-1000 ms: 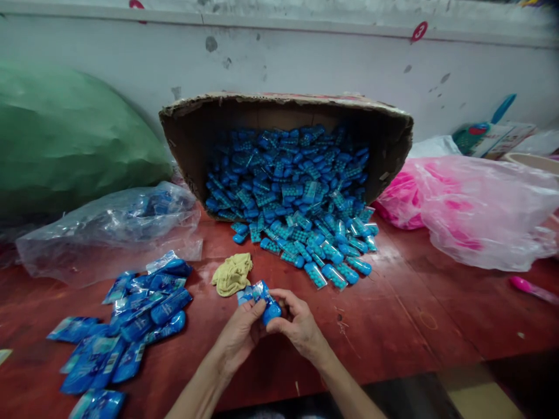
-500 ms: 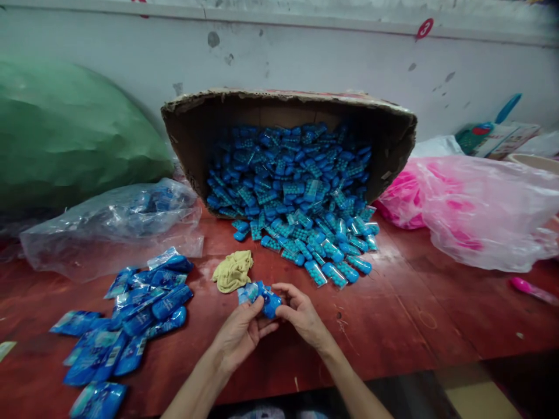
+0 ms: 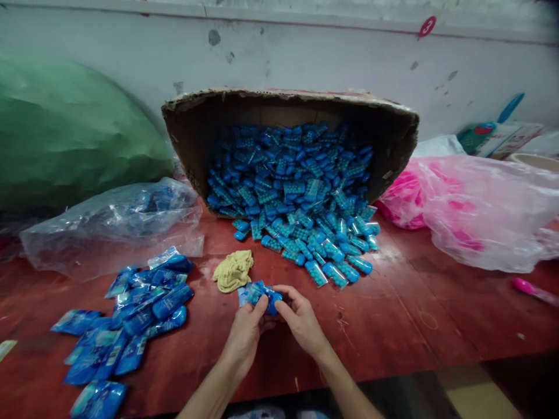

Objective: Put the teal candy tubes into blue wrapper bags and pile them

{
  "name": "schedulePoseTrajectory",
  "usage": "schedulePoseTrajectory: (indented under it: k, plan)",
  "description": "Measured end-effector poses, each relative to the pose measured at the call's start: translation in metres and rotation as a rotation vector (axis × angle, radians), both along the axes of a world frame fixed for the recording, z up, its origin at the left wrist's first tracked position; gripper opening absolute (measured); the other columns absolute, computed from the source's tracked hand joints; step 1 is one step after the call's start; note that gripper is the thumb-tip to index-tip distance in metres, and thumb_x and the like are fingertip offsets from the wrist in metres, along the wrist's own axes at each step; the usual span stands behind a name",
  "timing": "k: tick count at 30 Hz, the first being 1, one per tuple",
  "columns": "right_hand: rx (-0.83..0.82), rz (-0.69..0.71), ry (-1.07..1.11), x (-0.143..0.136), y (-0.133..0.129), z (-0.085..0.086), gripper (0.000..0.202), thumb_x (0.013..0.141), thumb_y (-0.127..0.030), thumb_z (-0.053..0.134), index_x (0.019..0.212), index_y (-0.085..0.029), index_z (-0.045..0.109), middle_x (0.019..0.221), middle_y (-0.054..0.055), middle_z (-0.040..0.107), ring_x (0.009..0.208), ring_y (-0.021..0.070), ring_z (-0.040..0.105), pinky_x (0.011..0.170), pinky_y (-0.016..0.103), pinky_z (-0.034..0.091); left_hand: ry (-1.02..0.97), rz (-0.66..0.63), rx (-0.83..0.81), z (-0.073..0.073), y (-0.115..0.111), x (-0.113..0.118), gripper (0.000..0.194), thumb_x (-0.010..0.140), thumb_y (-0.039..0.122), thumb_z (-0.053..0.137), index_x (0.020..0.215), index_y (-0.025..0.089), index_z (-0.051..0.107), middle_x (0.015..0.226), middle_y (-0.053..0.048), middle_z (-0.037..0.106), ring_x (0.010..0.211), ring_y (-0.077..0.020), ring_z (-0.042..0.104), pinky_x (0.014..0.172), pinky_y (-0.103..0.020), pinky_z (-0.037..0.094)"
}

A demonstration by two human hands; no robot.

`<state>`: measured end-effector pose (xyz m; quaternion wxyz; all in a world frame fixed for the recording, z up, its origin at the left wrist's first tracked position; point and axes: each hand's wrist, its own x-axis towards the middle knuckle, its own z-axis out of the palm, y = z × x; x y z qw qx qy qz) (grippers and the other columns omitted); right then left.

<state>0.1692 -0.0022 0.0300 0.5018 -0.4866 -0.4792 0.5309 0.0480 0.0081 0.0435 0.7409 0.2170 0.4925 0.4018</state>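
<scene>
Between my hands, just in front of a crumpled yellow cloth (image 3: 233, 271), is a small blue printed packet (image 3: 255, 292). My left hand (image 3: 248, 326) pinches it from the left with the thumb on top. On its right end, the fingers and thumb of my right hand (image 3: 301, 317) close on it. Whether a small bottle is inside the packet I cannot tell. Beyond my hands lie small clear bottles with blue caps and turquoise beads (image 3: 334, 273), spilling out of a cardboard box (image 3: 183, 137) tipped on its side. To the left is a heap of blue packets (image 3: 140, 308).
A clear plastic bag (image 3: 109, 233) with blue pieces lies at the left, before a large green sack (image 3: 74, 139). Pink items in a translucent bag (image 3: 484, 209) stand at the right, near a pink handle (image 3: 526, 286). The red tabletop (image 3: 393, 326) ends close to me.
Both hands stay on the packet. My left hand has turned, its fingers now mostly hidden beneath the packet, and its forearm has shifted slightly right.
</scene>
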Motion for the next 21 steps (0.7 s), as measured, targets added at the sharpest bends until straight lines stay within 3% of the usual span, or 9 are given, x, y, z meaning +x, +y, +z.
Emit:
schedulePoseTrajectory:
  k: [3, 6, 10, 16, 21]
  plan:
    - [-0.09, -0.047, 0.109, -0.004, -0.001, -0.001, 0.019, 0.076, -0.026, 0.056, 0.093, -0.019, 0.057, 0.079, 0.0, 0.06, 0.063, 0.0114, 0.054, 0.052, 0.02, 0.044, 0.134, 0.073, 0.086, -0.005, 0.005, -0.004, 0.039, 0.062, 0.039, 0.067, 0.092, 0.016, 0.056, 0.075, -0.003, 0.066, 0.059, -0.0123, 0.059, 0.056, -0.024, 0.047]
    - [-0.097, -0.054, 0.134, -0.009, -0.002, -0.004, 0.019, 0.074, -0.026, 0.058, 0.092, -0.018, 0.059, 0.077, 0.0, 0.06, 0.063, 0.0105, 0.053, 0.052, 0.019, 0.043, 0.29, 0.161, 0.238, -0.011, 0.011, -0.01, 0.037, 0.06, 0.036, 0.068, 0.091, 0.016, 0.06, 0.079, -0.001, 0.065, 0.068, -0.0132, 0.058, 0.064, -0.025, 0.046]
    - [-0.127, -0.089, 0.21, -0.016, -0.006, -0.009, 0.025, 0.076, -0.028, 0.057, 0.099, -0.019, 0.056, 0.082, 0.0, 0.059, 0.059, 0.0093, 0.052, 0.05, 0.019, 0.045, 0.383, 0.141, 0.346, -0.014, 0.018, -0.016, 0.026, 0.064, 0.035, 0.065, 0.081, 0.015, 0.064, 0.074, 0.0, 0.065, 0.068, -0.013, 0.056, 0.068, -0.024, 0.044]
    - [-0.127, -0.098, 0.213, -0.021, -0.01, -0.013, 0.028, 0.077, -0.027, 0.056, 0.103, -0.019, 0.053, 0.09, 0.002, 0.059, 0.065, 0.011, 0.054, 0.052, 0.022, 0.049, 0.21, 0.09, 0.245, -0.013, 0.022, -0.018, 0.029, 0.06, 0.038, 0.068, 0.075, 0.013, 0.063, 0.063, 0.001, 0.063, 0.058, -0.0116, 0.054, 0.06, -0.024, 0.044]
    - [-0.138, -0.14, 0.153, -0.022, -0.01, -0.014, 0.024, 0.077, -0.027, 0.054, 0.099, -0.019, 0.052, 0.083, 0.002, 0.058, 0.062, 0.0119, 0.054, 0.05, 0.024, 0.05, -0.005, 0.059, 0.108, -0.004, 0.018, -0.014, 0.027, 0.064, 0.036, 0.066, 0.08, 0.016, 0.056, 0.064, 0.002, 0.062, 0.054, -0.0102, 0.055, 0.056, -0.024, 0.046]
